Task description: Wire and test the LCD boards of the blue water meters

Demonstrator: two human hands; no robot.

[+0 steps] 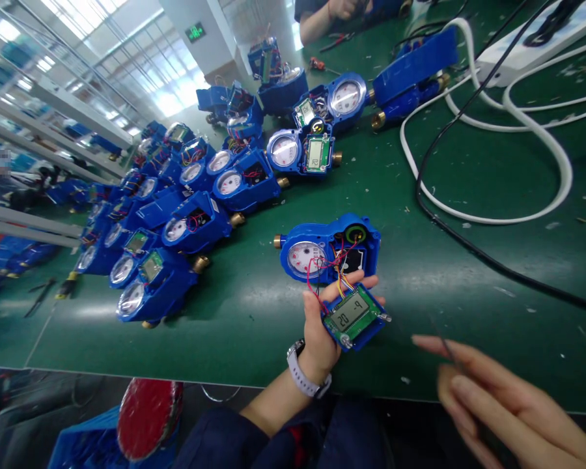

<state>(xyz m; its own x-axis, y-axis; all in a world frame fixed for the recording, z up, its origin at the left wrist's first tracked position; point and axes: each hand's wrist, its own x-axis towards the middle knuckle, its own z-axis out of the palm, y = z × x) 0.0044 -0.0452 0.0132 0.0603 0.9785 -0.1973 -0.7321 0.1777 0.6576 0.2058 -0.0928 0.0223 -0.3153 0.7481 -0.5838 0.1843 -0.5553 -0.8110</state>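
My left hand (322,329) is wrapped round a green circuit board with a small display (354,311), seated in a blue plastic holder. Colored wires run from this board to an opened blue water meter (332,244) just behind it on the bench. The meter has a round dial, a brass end and an uncovered compartment with wires in it. To the right, apart from the board, my right hand (493,397) pinches a thin dark tool (448,348); motion blur hides its exact kind.
Several more blue water meters (156,286) stand in rows on the green bench (254,345) at the left and back. A white cable (564,169), a black cable (493,264) and a power strip (512,55) lie right. A co-worker's hand (342,9) is at the far side, near pliers (336,41).
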